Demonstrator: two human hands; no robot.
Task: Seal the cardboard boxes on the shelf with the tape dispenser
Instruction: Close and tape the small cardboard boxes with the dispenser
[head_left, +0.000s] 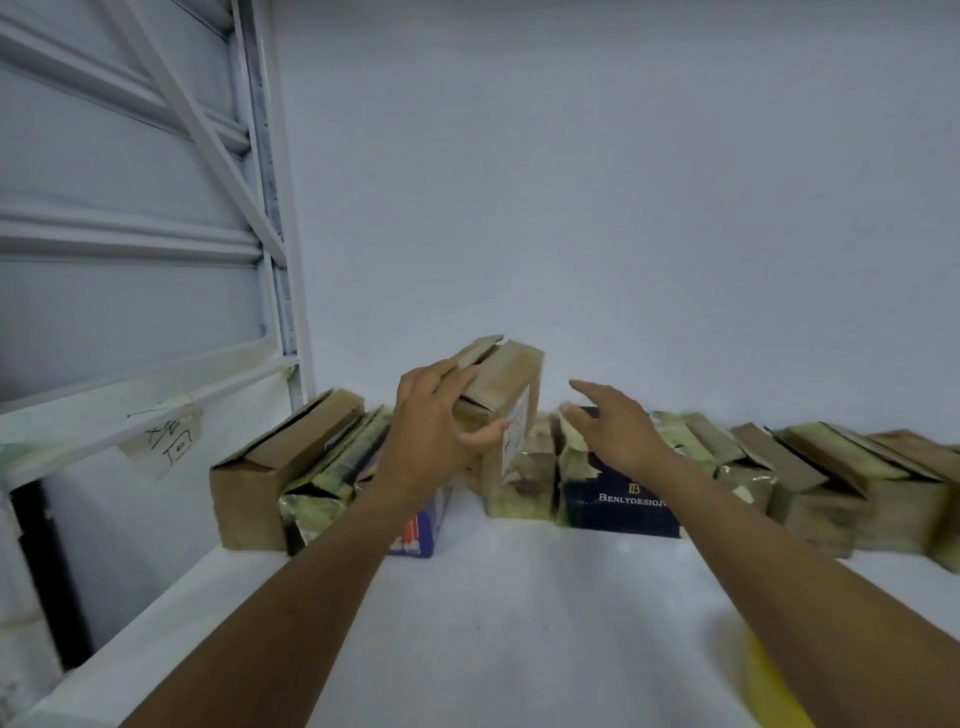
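Note:
A row of cardboard boxes stands along the back of the white shelf (519, 597). My left hand (436, 426) grips a small brown box (506, 395), lifted and tilted above the row, its top flaps partly open and a white label on its side. My right hand (618, 426) hovers open just right of that box, fingers spread, over a dark blue box (618, 506) printed "Benlydesign". A blurred yellow thing (769, 680) lies at the lower right edge under my right forearm; I cannot tell what it is.
A brown box (270, 467) with open flaps stands at the row's left end, and several more boxes (831, 483) run to the right. A blue-and-red box (421, 530) sits under my left wrist. A white metal rack (156, 218) rises at left.

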